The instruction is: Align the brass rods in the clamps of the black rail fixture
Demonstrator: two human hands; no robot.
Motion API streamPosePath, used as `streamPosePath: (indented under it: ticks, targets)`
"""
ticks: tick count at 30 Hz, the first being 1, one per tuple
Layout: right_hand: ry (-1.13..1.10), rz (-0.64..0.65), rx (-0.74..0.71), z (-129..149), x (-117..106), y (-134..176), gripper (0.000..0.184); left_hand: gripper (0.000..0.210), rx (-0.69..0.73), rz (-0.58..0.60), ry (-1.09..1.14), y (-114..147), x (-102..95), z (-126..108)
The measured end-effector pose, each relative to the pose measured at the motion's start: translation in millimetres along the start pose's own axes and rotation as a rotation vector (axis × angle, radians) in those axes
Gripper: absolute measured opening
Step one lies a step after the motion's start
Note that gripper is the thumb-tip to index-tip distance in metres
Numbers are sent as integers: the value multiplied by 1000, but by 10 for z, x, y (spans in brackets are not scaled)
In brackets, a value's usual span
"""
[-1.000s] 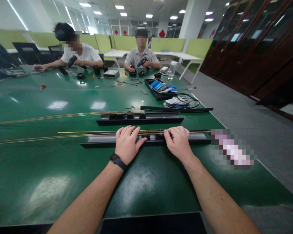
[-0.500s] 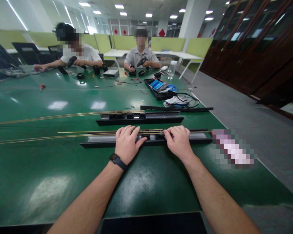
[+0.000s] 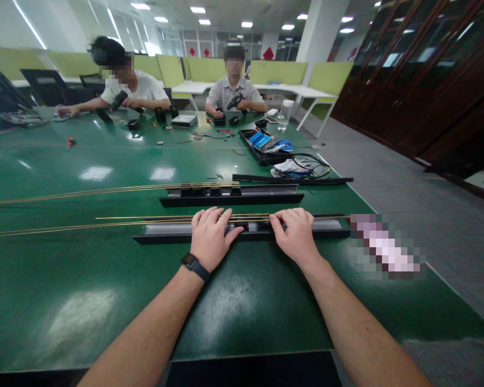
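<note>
Brass-coloured rods (image 3: 250, 217) lie along the near black channel (image 3: 177, 238) on the green table (image 3: 105, 269), hands apart: left hand (image 3: 212, 236) draped over them, right hand (image 3: 294, 232) pinched there, grips hidden. Bump those long leftward overhangs and they could lever askew! Just beyond, a second channel (image 3: 262, 200) limits sideways swing; farther, a black strip (image 3: 258, 178) and tray (image 3: 266, 159).

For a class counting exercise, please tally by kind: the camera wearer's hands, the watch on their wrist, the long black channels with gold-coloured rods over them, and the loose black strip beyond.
Hands: 2 (left hand, right hand)
Watch: 1
Black channels: 2 (near channel, far channel)
Black strip: 1
Total: 6
</note>
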State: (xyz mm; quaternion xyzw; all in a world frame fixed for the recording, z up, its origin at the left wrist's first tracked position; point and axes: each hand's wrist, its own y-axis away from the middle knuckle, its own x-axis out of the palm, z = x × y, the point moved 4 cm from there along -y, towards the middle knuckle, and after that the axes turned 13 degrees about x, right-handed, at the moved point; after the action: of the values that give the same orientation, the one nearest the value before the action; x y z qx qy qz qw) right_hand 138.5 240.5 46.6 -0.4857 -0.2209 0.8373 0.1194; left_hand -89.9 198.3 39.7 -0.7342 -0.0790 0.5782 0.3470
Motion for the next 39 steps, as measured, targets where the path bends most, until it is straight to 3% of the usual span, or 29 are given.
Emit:
streamPosePath:
  ticks: [39]
  targets:
    - [2,-7,3,-21,-1,-17,31,46,2,-11,10,5,4,3]
